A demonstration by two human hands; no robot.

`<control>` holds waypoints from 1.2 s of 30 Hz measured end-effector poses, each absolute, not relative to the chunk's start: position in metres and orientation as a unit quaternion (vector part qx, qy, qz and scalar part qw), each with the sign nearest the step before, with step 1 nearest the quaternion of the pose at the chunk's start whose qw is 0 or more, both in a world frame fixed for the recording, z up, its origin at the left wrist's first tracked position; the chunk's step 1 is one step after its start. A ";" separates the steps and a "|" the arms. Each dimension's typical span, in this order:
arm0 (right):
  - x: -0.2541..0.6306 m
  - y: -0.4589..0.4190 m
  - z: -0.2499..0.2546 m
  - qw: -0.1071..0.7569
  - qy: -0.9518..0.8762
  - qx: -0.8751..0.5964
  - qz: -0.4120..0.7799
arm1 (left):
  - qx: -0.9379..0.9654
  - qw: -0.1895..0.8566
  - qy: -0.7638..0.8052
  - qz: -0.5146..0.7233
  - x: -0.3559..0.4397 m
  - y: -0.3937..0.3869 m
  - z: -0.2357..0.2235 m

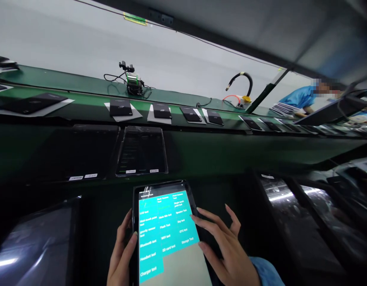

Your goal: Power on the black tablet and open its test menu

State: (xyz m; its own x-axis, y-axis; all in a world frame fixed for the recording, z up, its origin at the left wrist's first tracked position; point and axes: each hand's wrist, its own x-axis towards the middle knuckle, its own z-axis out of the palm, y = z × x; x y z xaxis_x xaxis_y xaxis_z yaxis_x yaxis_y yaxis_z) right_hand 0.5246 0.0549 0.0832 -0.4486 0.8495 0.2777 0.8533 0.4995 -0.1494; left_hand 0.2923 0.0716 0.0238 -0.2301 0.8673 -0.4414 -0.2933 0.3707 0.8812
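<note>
A tablet (180, 260) with its screen lit is tilted up toward me at the bottom centre. The screen carries a turquoise grid of test names such as "LCD test", "WiFi test" and "Charger test", above a pale blank area. My left hand (121, 250) is closed around the tablet's left edge, thumb on the front rim and fingers behind. My right hand (227, 246) lies over the right edge with its fingers spread; fingertips and thumb rest at the screen's right border. Just beyond, a dark tablet (142, 151) with white labels lies on the bench.
More dark tablets lie at left (40, 242) and right (296, 214). On the green conveyor belt (91, 107), several black tablets sit on white sheets. A camera-like device (134, 81) with cables stands behind. A person in a blue sleeve (298, 97) is at the far right.
</note>
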 end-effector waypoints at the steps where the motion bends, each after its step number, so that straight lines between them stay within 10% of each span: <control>1: 0.524 0.055 0.082 0.163 -0.849 -0.503 -0.004 | 0.234 0.572 0.598 0.510 0.294 0.072 0.027; 36: 0.523 0.057 0.078 0.163 -0.847 -0.506 -0.001 | 0.219 0.579 0.583 0.526 0.298 0.071 0.036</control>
